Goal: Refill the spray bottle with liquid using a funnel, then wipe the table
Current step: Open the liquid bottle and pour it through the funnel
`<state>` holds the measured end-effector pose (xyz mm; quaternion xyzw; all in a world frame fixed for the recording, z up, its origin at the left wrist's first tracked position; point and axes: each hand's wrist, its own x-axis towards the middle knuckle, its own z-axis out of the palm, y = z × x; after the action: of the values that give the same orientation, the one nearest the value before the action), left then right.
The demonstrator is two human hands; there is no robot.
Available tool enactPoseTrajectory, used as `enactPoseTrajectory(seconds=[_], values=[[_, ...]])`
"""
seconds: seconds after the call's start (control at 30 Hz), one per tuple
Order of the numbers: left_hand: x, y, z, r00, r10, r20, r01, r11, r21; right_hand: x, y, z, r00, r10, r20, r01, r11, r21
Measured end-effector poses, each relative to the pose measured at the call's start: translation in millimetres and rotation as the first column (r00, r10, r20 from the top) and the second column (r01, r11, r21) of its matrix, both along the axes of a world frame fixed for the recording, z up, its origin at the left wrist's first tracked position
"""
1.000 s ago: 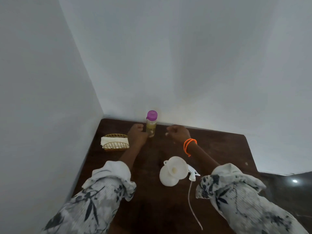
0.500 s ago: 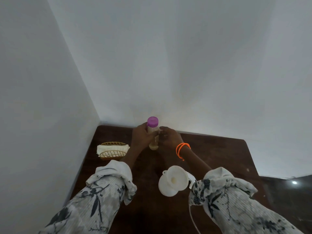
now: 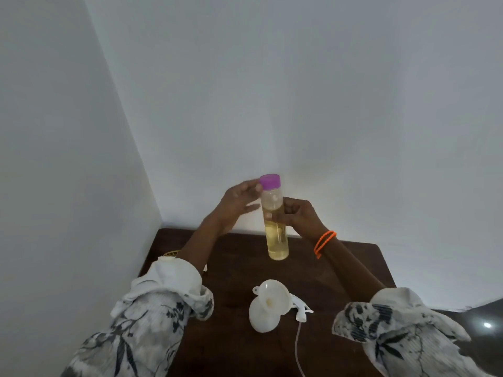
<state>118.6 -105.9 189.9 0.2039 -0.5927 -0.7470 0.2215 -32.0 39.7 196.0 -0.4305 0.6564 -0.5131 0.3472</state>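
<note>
A clear refill bottle (image 3: 275,235) of yellowish liquid with a purple cap (image 3: 269,181) is held upright above the dark wooden table (image 3: 234,346). My right hand (image 3: 298,217) grips its middle. My left hand (image 3: 238,201) is beside the bottle's top, fingers spread, fingertips at the purple cap. Near the table's front stands the white spray bottle (image 3: 262,318) with a white funnel (image 3: 273,297) seated in its neck. The white spray head (image 3: 300,311) lies right of it, its thin tube (image 3: 298,349) trailing toward me.
A gold wire basket (image 3: 171,253) with white cloth sits at the table's left, mostly hidden behind my left sleeve. White walls close the corner behind and left of the table. A dark floor shows at the right.
The bottle has been lifted off the table's back edge and raised. My right hand now holds its body, and my left hand has moved up to the cap.
</note>
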Motion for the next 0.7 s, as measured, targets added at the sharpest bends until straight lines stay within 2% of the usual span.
enactPoseTrajectory(seconds=[0.13, 0.2, 0.37, 0.7], values=[[-5, 8, 38, 0.938, -0.221, -0.268, 0.256, 0.961, 0.105, 1, 16, 31, 0.96, 0.18, 0.216, -0.195, 0.98, 0.048], [-6, 14, 54, 0.903, -0.281, -0.325, 0.334, 0.935, 0.119, 3, 25, 41, 0.926, 0.24, 0.291, -0.262, 0.964, 0.039], [-12, 34, 71, 0.928, -0.185, -0.323, 0.23, 0.967, 0.108, 5, 43, 52, 0.933, 0.222, 0.284, -0.234, 0.972, 0.009], [-16, 60, 80, 0.962, -0.012, -0.274, 0.036, 0.996, 0.083, 12, 63, 63, 0.982, 0.103, 0.161, -0.103, 0.995, -0.008]])
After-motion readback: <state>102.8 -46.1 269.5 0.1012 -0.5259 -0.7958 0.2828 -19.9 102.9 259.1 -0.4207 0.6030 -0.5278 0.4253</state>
